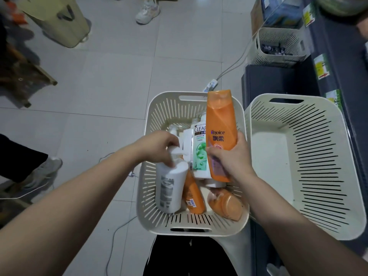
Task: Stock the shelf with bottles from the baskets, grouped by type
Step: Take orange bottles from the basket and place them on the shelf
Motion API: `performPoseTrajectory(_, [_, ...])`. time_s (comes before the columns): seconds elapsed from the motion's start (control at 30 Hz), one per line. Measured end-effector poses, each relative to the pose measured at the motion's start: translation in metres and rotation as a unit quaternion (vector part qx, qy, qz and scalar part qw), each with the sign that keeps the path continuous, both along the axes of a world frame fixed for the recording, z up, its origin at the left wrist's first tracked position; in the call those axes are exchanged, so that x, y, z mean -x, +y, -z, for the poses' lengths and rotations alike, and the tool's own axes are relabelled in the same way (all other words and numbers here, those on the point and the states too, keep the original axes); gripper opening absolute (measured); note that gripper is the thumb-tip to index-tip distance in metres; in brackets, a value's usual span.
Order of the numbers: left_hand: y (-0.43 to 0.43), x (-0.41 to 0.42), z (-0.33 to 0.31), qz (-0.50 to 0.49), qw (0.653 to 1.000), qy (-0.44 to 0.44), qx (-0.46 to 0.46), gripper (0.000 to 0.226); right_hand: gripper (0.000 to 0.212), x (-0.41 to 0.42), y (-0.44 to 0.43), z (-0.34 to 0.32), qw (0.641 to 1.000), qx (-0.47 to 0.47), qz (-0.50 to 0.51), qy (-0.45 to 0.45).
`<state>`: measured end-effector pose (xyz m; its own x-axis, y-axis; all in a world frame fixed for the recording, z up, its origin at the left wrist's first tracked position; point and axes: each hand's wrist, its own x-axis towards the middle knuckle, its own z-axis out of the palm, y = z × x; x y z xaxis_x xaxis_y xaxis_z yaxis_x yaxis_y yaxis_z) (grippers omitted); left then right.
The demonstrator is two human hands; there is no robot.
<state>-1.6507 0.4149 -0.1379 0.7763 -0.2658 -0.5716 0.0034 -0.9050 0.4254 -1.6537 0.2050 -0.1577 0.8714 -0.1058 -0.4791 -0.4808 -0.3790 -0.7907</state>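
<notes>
The orange Rejoice bottle (221,126) stands upright, lifted above the basket (191,224), with the right hand (231,160) wrapped round its lower half. Beside it the left hand (159,148) curls its fingers round the pump neck of a white pump bottle (171,184), which is tilted and whose base is inside the basket. Between the two lies a green-and-white Clear bottle (200,154), and two more orange bottles (194,196) lie on the basket's floor.

This looks like the picking step: both hands have a bottle, one clear of the basket, one not yet out. A second basket (318,156) sits just to the right, holding nothing visible, and the dark shelf (338,86) runs beyond it.

The next move likely calls for drawing the pump bottle free of its neighbours, then carrying both rightward to separate shelf spots, since they are different types.
</notes>
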Motion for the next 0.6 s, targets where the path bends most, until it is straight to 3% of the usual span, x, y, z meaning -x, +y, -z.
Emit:
performPoseTrajectory(0.17, [0.007,-0.016,-0.023,-0.178,0.975,-0.050,0.126,0.024,0.061,0.007,-0.004,-0.003,0.999,0.027,-0.013,-0.013])
performPoseTrajectory(0.23, [0.008,-0.026,-0.036,-0.218,0.961,-0.097,0.138,0.023,0.060,0.009,-0.006,-0.004,0.999,0.040,-0.015,-0.014])
performPoseTrajectory(0.43, [0.007,-0.040,-0.055,-0.237,0.953,-0.155,0.108,0.030,0.059,0.011,-0.005,-0.005,0.998,0.057,-0.017,-0.026])
performPoseTrajectory(0.6, [0.000,-0.038,-0.053,-0.172,0.975,-0.116,0.076,0.030,0.056,0.009,-0.007,-0.008,0.994,0.092,-0.021,-0.051])
